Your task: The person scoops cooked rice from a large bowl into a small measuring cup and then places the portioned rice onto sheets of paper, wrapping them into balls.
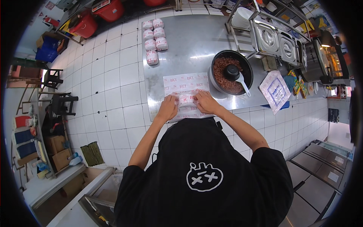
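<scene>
A partly wrapped parcel (185, 99) in white paper with red print lies on the near edge of the steel table, right before me. My left hand (169, 107) pinches the paper at its left end, and my right hand (208, 102) does the same at the right end. Under and beyond it spread more printed wrapping sheets (185, 81). What the parcel holds is hidden. Right of my hands stands a black pot (249, 65) of reddish-brown cooked rice (222, 63). A black cup (231, 72) and a white rice paddle (243, 83) rest on the rice.
Several wrapped parcels (151, 56) stand in two columns at the far left of the steel table (187, 42). A steel rack with lidded food pans (266, 38) rises at the back right. A printed plastic packet (275, 90) overhangs the front edge. Black stools (63, 103) stand left.
</scene>
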{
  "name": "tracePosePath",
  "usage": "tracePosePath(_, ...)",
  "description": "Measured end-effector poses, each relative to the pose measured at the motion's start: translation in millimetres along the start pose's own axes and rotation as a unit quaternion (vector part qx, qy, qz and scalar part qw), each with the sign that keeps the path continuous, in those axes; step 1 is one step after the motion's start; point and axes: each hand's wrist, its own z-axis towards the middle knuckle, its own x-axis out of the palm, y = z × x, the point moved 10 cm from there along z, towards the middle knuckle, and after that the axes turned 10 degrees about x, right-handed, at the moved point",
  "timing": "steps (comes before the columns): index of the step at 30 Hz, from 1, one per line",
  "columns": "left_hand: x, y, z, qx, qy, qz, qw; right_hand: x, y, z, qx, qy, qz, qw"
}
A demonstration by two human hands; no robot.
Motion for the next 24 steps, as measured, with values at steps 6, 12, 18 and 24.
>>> tracePosePath(6,-9,-31,-26,0.031,-0.09,-0.004,0.995,-5,25,-19,-0.01,0.012,-0.068,0.998)
tracePosePath(12,-10,-19,0,0.041,-0.054,0.149,0.987,7,25,-8,-0.045,0.047,-0.14,0.988)
tracePosePath(18,-15,-2,22,0.089,-0.01,0.031,0.995,26,-7,10,0.033,0.116,-0.073,0.99)
tracePosePath(24,-7,2,35,0.029,0.009,-0.001,1.0,24,-36,29,0.203,0.173,-0.007,0.964)
